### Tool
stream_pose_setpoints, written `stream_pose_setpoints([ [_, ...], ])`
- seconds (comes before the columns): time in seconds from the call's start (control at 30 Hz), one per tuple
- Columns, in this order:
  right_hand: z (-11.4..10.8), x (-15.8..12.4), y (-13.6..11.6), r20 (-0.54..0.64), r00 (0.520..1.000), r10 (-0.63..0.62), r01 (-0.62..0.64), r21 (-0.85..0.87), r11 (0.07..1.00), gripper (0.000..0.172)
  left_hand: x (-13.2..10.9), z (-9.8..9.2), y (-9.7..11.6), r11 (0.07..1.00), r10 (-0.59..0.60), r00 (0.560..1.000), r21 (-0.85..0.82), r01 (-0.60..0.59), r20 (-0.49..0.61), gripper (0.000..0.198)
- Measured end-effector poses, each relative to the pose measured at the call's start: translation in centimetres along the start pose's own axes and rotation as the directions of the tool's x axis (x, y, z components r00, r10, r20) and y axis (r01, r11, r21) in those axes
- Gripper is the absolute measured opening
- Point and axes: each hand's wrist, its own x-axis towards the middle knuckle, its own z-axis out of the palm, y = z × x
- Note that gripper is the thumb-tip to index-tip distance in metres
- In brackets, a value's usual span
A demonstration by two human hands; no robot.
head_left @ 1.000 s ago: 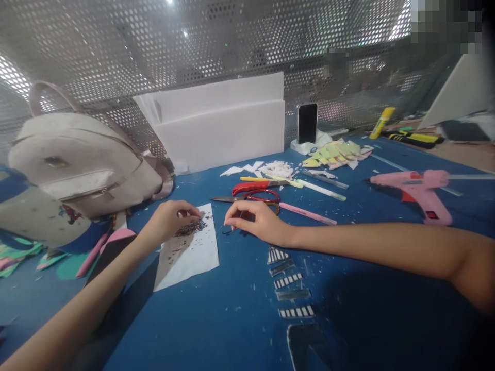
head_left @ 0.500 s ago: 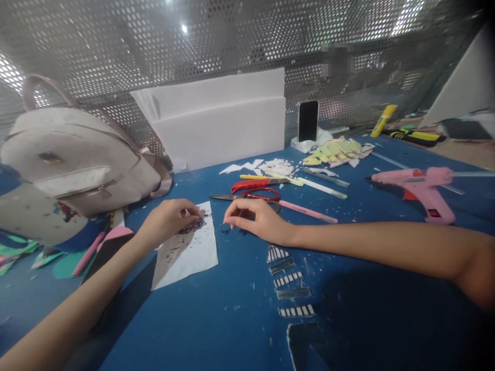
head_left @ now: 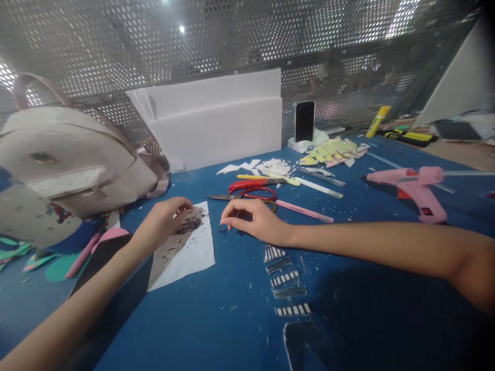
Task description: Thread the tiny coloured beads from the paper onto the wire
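Head view: the loose dark glitter-flake pile (head_left: pixel 188 225) on rectangular white paper (head_left: pixel 197 253) lies just right of our left hand (head_left: pixel 167 216), the nearer one, fingers curled, any pinch untellable to us.

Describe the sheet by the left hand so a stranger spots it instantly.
On the blue table, find the left hand. Partly hidden by it lies the white sheet; unlike the standing white panel behind, this one bears scattered tiny bits.
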Motion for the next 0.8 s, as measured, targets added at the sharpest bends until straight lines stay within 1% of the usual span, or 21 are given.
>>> stream_pose_setpoints([
  [0.1, 0.0, 0.0, 0.0, 0.001, 1.000, -0.003, 0.003, 0.005, 1.000, 0.017, -0.8, -0.3, 1.0, 0.992, -0.062, 0.998, -0.113, 0.059, -0.029, 0.015],
  [0.17, 0.0, -0.1, 0.0, 0.000, 1.000, -0.017, 0.017, 0.000, 1.000, 0.016, -1.9, -0.1, 2.3, 0.972, -0.085, 0.996, -0.218, 0.082, -0.004, 0.019],
  [0.23, 0.1, -0.1, -0.1, -0.003, 0.999, -0.042, 0.042, -0.022, 0.999, 0.015, -3.4, 0.5, 3.9, 0.937, -0.107, 0.994, -0.332, 0.108, 0.024, 0.021],
  [0.27, 0.2, -0.2, -0.2, -0.004, 0.998, -0.060, 0.060, -0.040, 0.997, 0.014, -4.2, 1.0, 4.7, 0.856, -0.158, 0.986, -0.492, 0.159, 0.044, 0.018],
  [0.3, 0.2, -0.2, -0.2, -0.005, 0.996, -0.084, 0.083, -0.059, 0.995, 0.013, -4.9, 1.5, 5.5, 0.765, -0.201, 0.976, -0.607, 0.213, 0.090, 0.014],
  [0.37, 0.3, -0.4, -0.4, 0.008, 0.989, -0.147, 0.147, -0.103, 0.984, 0.009, -6.2, 2.5, 6.7, 0.629, -0.255, 0.950, -0.715, 0.306, 0.182, 0.011],
  [0.4, 0.4, -0.5, -0.5, 0.023, 0.983, -0.180, 0.181, -0.123, 0.976, 0.008, -6.7, 2.9, 7.1, 0.583, -0.260, 0.943, -0.744, 0.326, 0.210, 0.010],
  [0.47, 0.4, -0.7, -0.7, 0.057, 0.973, -0.225, 0.231, -0.170, 0.958, 0.007, -7.4, 3.4, 7.3, 0.543, -0.281, 0.936, -0.770, 0.336, 0.210, 0.007],
  [0.57, 0.5, -0.8, -0.9, 0.124, 0.957, -0.263, 0.285, -0.218, 0.934, 0.008, -7.7, 3.6, 7.3, 0.544, -0.283, 0.941, -0.776, 0.319, 0.188, 0.007],
  [0.63, 0.4, -0.8, -0.9, 0.157, 0.948, -0.278, 0.309, -0.225, 0.924, 0.010, -7.8, 3.5, 7.4, 0.539, -0.304, 0.937, -0.780, 0.319, 0.173, 0.007],
  [0.8, 0.3, -0.7, -0.7, 0.156, 0.940, -0.304, 0.335, -0.242, 0.911, 0.013, -8.1, 3.2, 8.2, 0.429, -0.424, 0.889, -0.826, 0.365, 0.172, 0.010],
])
